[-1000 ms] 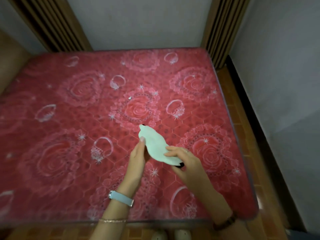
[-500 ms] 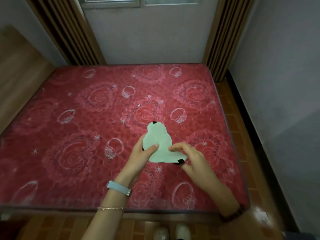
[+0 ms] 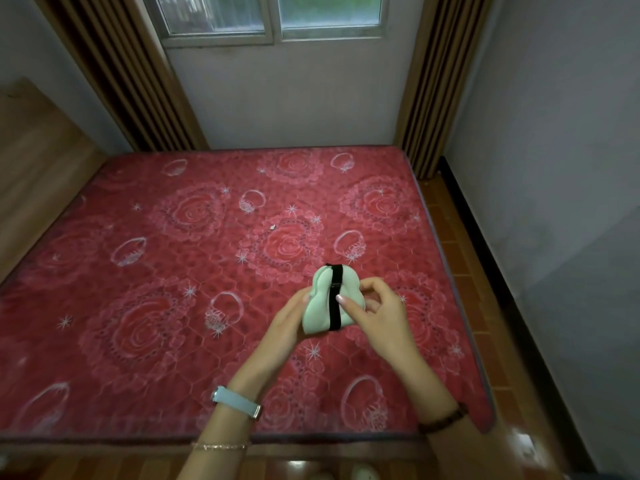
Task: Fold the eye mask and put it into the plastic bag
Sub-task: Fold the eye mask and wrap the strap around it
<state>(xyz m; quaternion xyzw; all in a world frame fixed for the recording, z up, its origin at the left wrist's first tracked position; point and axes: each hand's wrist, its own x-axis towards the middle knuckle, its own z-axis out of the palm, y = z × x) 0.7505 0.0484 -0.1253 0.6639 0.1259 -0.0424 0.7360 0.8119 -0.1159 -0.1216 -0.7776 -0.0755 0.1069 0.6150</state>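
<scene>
The pale green eye mask (image 3: pixel 320 304) is folded in half and held upright above the red mattress (image 3: pixel 145 292), its black elastic strap running down the side that faces me. My left hand (image 3: pixel 284 329) grips its left edge from behind. My right hand (image 3: pixel 375 311) holds the right edge, with the forefinger pressed against the strap. No plastic bag shows anywhere in view.
A tiny white scrap (image 3: pixel 272 227) lies on the mattress beyond the mask. Walls and a window (image 3: pixel 273 15) close off the far side, striped curtains (image 3: pixel 427 84) hang at both corners, and tiled floor (image 3: pixel 460 258) runs along the right edge.
The mask went from spread open, plain side towards me, to folded in half with the strap side showing. Both hands shifted a little to the right, and the view tilted upward.
</scene>
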